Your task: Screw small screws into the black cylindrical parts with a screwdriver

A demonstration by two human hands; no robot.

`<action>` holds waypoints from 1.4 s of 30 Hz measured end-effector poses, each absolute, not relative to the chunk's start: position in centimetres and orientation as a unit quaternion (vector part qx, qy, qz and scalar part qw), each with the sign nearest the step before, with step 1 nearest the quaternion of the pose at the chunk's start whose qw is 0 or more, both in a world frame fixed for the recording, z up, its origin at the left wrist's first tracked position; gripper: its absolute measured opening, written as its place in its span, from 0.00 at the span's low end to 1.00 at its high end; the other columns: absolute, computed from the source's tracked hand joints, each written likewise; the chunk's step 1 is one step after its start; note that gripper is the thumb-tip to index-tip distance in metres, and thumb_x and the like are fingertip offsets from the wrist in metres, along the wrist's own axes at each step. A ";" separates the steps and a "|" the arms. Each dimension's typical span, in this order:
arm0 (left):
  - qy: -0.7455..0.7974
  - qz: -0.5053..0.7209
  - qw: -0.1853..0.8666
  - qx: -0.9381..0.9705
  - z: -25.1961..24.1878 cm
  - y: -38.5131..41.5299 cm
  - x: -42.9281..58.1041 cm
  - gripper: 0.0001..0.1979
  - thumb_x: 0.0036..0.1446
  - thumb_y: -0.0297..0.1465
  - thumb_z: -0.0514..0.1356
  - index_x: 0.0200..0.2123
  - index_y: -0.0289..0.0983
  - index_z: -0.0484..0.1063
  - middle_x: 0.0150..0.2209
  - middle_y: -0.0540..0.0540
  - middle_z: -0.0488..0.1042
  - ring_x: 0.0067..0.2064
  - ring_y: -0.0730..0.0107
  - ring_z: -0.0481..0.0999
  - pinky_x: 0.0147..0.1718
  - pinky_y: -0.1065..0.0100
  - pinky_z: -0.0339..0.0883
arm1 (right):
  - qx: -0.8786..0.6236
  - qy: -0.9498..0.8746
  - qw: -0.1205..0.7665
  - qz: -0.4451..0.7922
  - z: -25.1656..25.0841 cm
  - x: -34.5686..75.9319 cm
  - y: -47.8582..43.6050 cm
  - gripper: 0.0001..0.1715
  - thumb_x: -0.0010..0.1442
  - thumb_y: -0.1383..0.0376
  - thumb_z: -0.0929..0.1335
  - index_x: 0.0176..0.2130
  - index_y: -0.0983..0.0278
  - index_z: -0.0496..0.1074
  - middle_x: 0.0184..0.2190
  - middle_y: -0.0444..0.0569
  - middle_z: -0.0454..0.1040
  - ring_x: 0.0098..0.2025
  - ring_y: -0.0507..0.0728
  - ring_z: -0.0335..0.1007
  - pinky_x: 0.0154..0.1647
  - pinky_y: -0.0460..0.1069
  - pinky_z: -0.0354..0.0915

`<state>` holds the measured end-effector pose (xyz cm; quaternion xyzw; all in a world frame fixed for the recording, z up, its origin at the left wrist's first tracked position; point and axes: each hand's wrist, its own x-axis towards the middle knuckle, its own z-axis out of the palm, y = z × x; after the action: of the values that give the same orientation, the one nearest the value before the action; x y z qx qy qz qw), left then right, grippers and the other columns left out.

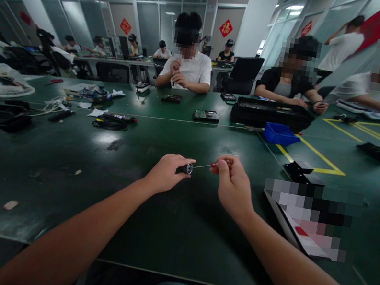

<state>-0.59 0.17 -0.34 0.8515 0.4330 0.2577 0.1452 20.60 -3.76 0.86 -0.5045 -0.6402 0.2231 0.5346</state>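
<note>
Over the middle of the green table, my left hand [166,172] grips a short black cylinder [185,168] between thumb and fingers. Its end, ringed in a lighter colour, faces right. My right hand [233,181] is closed round the handle of a screwdriver [202,166]; a bit of red shows at the fingers. The thin metal shaft points left and reaches the ringed end of the cylinder. Whether the tip sits inside or only touches it, I cannot tell. Most of the handle is hidden in my fingers.
Right of my right arm lies a white, partly blurred booklet or box [301,229]. Beyond are black plastic parts [303,173], a blue bin [280,134], a circuit board [206,115] and a coiled black cable [111,121]. Co-workers sit across the green table [160,235].
</note>
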 end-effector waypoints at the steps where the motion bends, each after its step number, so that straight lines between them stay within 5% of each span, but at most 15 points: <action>1: 0.434 0.251 0.143 0.854 -0.5 0.2 -0.6 0.23 0.60 0.31 0.65 0.59 0.44 0.73 0.48 0.45 0.78 0.51 0.57 0.74 0.56 0.52 0.63 | -0.505 -0.654 0.520 0.214 0.9 20.7 -3.8 0.13 0.71 0.56 0.61 0.42 0.60 0.68 0.34 0.49 0.78 0.37 0.59 0.77 0.41 0.54 0.68; 7: 0.431 0.223 0.141 0.863 -1.2 0.6 -0.7 0.24 0.61 0.31 0.65 0.60 0.42 0.72 0.49 0.43 0.77 0.51 0.57 0.74 0.56 0.51 0.63 | -0.513 -0.704 0.454 0.190 1.1 20.9 -3.6 0.10 0.70 0.58 0.61 0.43 0.60 0.68 0.31 0.48 0.79 0.35 0.58 0.77 0.36 0.52 0.66; 36: 0.473 0.298 0.233 0.796 -0.6 0.0 -0.4 0.16 0.62 0.28 0.60 0.54 0.39 0.70 0.52 0.43 0.74 0.53 0.58 0.74 0.54 0.56 0.68 | -0.536 -0.680 0.470 0.172 1.4 20.9 -3.8 0.11 0.70 0.59 0.61 0.42 0.60 0.68 0.32 0.49 0.78 0.36 0.59 0.76 0.37 0.52 0.65; 42: 0.469 0.259 0.191 0.823 0.1 -0.7 0.4 0.14 0.61 0.37 0.64 0.48 0.38 0.72 0.46 0.43 0.76 0.47 0.59 0.75 0.48 0.57 0.69 | -0.527 -0.664 0.510 0.145 1.4 20.9 -3.8 0.11 0.70 0.59 0.61 0.44 0.61 0.69 0.33 0.49 0.78 0.37 0.59 0.77 0.38 0.52 0.66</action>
<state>0.37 -0.70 0.14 0.8225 0.4688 0.2591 0.1913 20.92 -3.80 1.36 -0.5269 -0.6643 0.1448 0.5101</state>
